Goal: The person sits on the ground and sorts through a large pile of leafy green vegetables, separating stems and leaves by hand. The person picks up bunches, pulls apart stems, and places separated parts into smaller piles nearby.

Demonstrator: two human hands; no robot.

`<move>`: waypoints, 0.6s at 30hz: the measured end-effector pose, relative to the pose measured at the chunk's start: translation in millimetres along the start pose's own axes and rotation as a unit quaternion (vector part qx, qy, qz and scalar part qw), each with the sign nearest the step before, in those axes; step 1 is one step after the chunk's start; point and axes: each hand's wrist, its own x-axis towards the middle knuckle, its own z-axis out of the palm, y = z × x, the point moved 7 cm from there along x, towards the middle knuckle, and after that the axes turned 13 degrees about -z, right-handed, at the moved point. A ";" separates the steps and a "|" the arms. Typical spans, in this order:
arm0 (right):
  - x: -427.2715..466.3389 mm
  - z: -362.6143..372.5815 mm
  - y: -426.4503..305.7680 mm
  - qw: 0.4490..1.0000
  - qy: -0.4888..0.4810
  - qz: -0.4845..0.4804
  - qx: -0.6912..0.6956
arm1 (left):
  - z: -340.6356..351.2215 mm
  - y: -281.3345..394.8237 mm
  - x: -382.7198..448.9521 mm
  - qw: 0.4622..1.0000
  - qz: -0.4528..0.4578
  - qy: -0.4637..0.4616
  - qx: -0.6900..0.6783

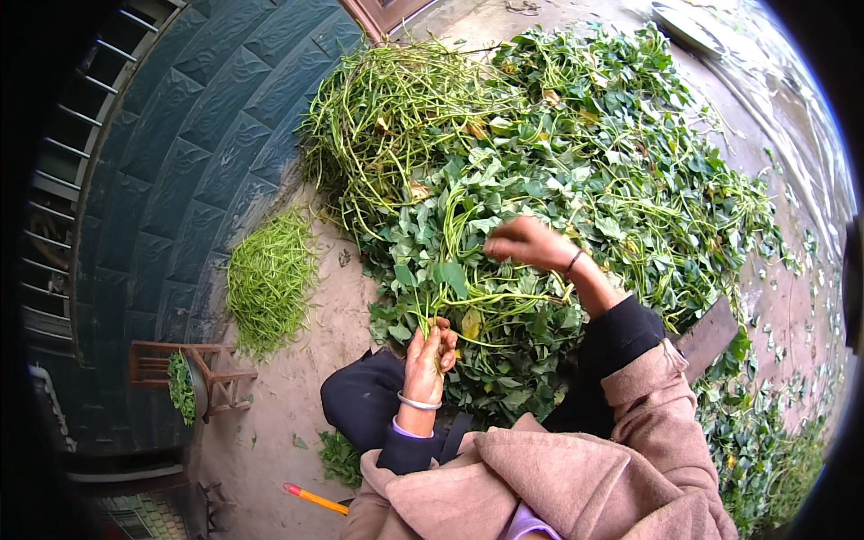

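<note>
A large heap of leafy green vines (540,169) lies on the floor before me, with bare tangled stems (398,101) piled at its far left. My left hand (430,344), a silver bangle at its wrist, grips several thin green leaf stalks (426,314) at the heap's near edge; a few leaves show at their upper ends. My right hand (523,241), with a dark band at the wrist, hovers over the vines, up and right of my left hand. Its fingers are curled downward, and whether anything is between them is hidden.
A small pile of short green stalks (272,280) lies left on the concrete floor (341,290), beside a dark tiled wall (189,155). An upturned wooden stool (223,378) and a bowl of greens (197,388) stand lower left. A yellow handle (317,499) is near my left side.
</note>
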 end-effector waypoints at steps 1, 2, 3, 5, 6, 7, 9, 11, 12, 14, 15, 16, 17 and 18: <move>-0.6 24.8 -5.0 0.996 -0.086 0.007 0.027 | 2.9 1.1 1.4 1.000 0.006 0.003 0.005; -3.7 44.8 -9.5 0.987 -0.149 0.022 0.054 | 5.4 2.0 2.3 1.000 0.010 0.007 0.016; -8.9 64.0 -15.3 0.974 -0.210 0.037 0.082 | 8.4 1.4 5.3 1.000 0.012 0.009 0.022; -12.2 88.0 -25.7 0.970 -0.214 -0.035 0.109 | 17.2 -0.7 13.7 0.999 0.014 0.008 0.036; -11.7 96.2 -35.1 0.961 -0.222 -0.062 0.152 | 21.9 -1.2 16.7 0.997 0.029 -0.008 0.071; -11.2 102.3 -29.9 0.969 -0.192 -0.057 0.148 | 22.7 -6.6 19.9 0.995 0.014 0.012 0.100; -14.4 111.7 -17.3 0.958 -0.153 0.026 0.240 | 29.0 -15.1 26.8 0.988 0.010 -0.013 0.155; -17.9 109.8 -46.2 0.895 -0.120 0.127 0.411 | 29.9 -16.9 23.0 0.986 -0.010 -0.008 0.168; -17.5 104.2 -47.4 0.882 -0.078 0.141 0.442 | 34.1 -18.3 23.2 0.984 -0.026 -0.016 0.174; -12.0 94.7 -32.2 0.889 0.010 0.108 0.444 | 41.2 -20.4 21.4 0.980 -0.059 -0.036 0.189; -5.9 90.7 -31.6 0.885 0.067 0.076 0.455 | 41.5 -20.5 21.3 0.979 -0.056 -0.046 0.191; -7.4 89.1 -28.2 0.872 0.080 0.086 0.475 | 41.8 -21.0 21.4 0.978 -0.054 -0.056 0.194; -11.2 87.6 -22.6 0.870 0.093 0.116 0.469 | 42.2 -21.1 21.2 0.977 -0.051 -0.066 0.197; -12.1 88.1 -21.9 0.857 0.096 0.121 0.491 | 40.7 -21.1 20.8 0.977 -0.063 -0.070 0.193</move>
